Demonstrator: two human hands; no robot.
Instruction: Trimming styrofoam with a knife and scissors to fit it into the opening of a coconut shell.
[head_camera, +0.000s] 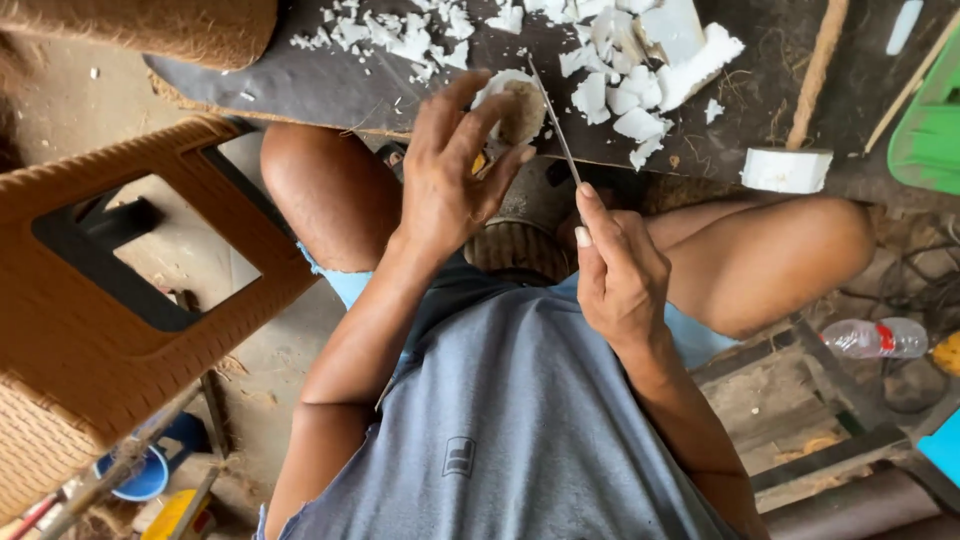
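Head view: my left hand (450, 175) cups a coconut piece (515, 105) at the board's (330, 85) near edge; my right hand (615, 265) grips a knife (555, 125) (blade slanting up-left), just right of it.

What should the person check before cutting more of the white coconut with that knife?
1. Left hand grips the coconut piece: ok, fingers wrap around it.
2. Right hand holds the knife firmly: ok, the handle is hidden inside the fist.
3. Blade meets the piece: cannot tell, the tip lies at its rim.
4. Left fingers clear of the blade: not ok, the fingertips sit right beside it.
5. Knees clear of the blade: ok, both lie below the hands.
6. Room for chips on the dark board: ok, white chips cover only part of it.
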